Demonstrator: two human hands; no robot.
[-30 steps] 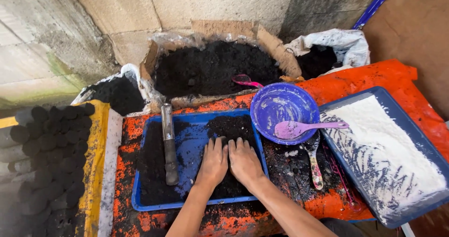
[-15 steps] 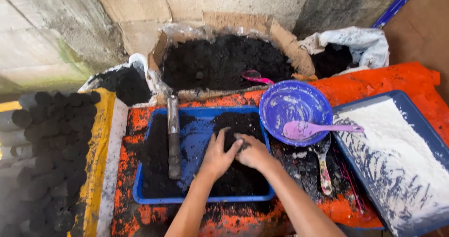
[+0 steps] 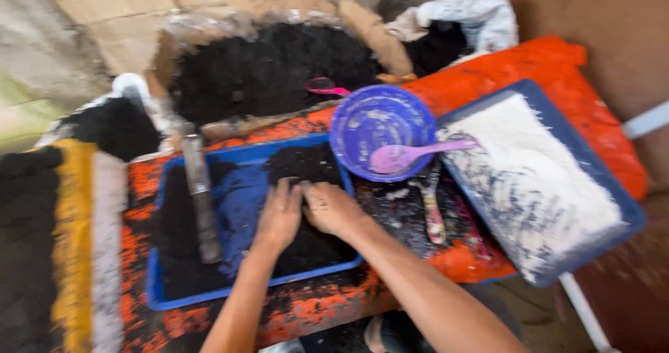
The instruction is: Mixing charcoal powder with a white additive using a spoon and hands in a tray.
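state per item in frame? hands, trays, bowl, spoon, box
left hand: palm down on the black mix
right hand: palm down on the black mix, beside the left
blue tray: partly filled with black mix
metal tube: lying in the tray
purple bowl: nearly empty, powder-smeared
pink spoon: resting across the bowl rim
white powder tray: mostly full
cardboard box: open, full of black material

A shallow tray (image 3: 157,294) lies on the desk (image 3: 585,88), left of centre. Dark powder (image 3: 306,168) sits in the tray's right half, and a long metal tool (image 3: 201,200) lies lengthwise in its left half. The left hand (image 3: 280,217) and right hand (image 3: 333,208) rest side by side on the powder, touching. Right of the tray and slightly behind stands a bowl (image 3: 380,126) with a spoon (image 3: 411,154) across its rim. A second spoon (image 3: 432,206) lies on the desk before the bowl. A tray of pale powder (image 3: 536,186) sits furthest right. Behind the desk stands an open box of dark material (image 3: 272,67).
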